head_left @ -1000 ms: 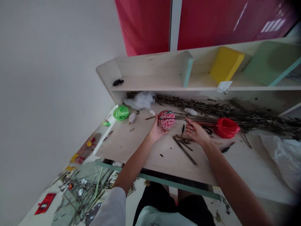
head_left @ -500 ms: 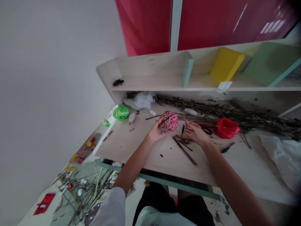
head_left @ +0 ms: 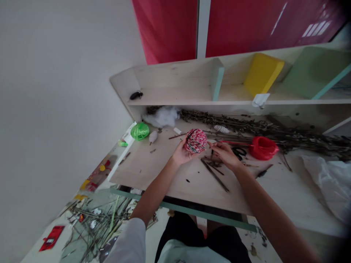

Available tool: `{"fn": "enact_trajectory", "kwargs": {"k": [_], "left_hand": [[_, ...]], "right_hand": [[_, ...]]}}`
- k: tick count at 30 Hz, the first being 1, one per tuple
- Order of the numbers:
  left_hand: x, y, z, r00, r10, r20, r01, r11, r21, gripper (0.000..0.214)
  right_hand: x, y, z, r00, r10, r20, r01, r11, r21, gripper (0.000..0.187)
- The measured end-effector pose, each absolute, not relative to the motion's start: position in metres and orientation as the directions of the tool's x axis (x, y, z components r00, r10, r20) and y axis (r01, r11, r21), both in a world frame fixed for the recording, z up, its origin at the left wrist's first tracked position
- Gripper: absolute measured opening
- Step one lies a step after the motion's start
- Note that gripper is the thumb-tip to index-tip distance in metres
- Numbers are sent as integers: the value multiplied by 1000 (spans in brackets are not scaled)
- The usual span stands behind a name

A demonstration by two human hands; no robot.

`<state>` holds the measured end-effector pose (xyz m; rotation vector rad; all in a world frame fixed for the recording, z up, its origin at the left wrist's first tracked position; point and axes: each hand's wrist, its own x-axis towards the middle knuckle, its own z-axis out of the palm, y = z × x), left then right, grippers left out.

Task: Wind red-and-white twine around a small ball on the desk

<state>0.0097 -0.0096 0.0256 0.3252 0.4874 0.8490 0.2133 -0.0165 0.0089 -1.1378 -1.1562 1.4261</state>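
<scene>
1. Up front, we see the desk [head_left: 153,182] end in a green-trimmed edge [head_left: 181,209] right above the person's lap. Its left edge stops near the white wall.
2. We find bare board to the left of the left hand [head_left: 181,155], between it and the green spool [head_left: 139,130].
3. The left hand cups the twine ball [head_left: 195,141] from below and grips it, lifted just above the desk's middle.
4. The right hand [head_left: 225,156] lies just beside the ball with fingertips [head_left: 213,145] at its side. We cannot tell whether they pinch a strand.
5. Loose twigs [head_left: 215,174] lie under and before the right hand. A red spool [head_left: 262,148] and scissors [head_left: 240,151] crowd its right side.
6. A long twig pile [head_left: 263,128] and white stuffing [head_left: 163,117] fill the back, under the shelf [head_left: 192,103].
7. In the shelf's left compartment we see one small black thing [head_left: 136,95]. The next one holds a yellow block [head_left: 263,73].
</scene>
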Motion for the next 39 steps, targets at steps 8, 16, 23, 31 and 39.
{"fn": "enact_trajectory", "kwargs": {"k": [8,16,23,31,39], "left_hand": [[10,2,33,308,909,-281,-809,406,426,54],[8,3,33,306,865,-397,-791,463,400,82],[5,5,34,282,882,-377,-853,411,322,67],[13,6,31,141,936,-323,-854,280,439,38],[13,5,25,150,904,-400,-773,360,523,38]], "right_hand": [[204,-23,12,-134,989,55,206,82,-975,37],[201,-27,11,-245,958,151,344,231,-910,37],[200,-29,8,-293,942,162,371,268,-889,37],[201,-29,7,-284,944,170,377,273,-885,38],[199,-32,7,-293,936,193,404,304,-863,39]]}}
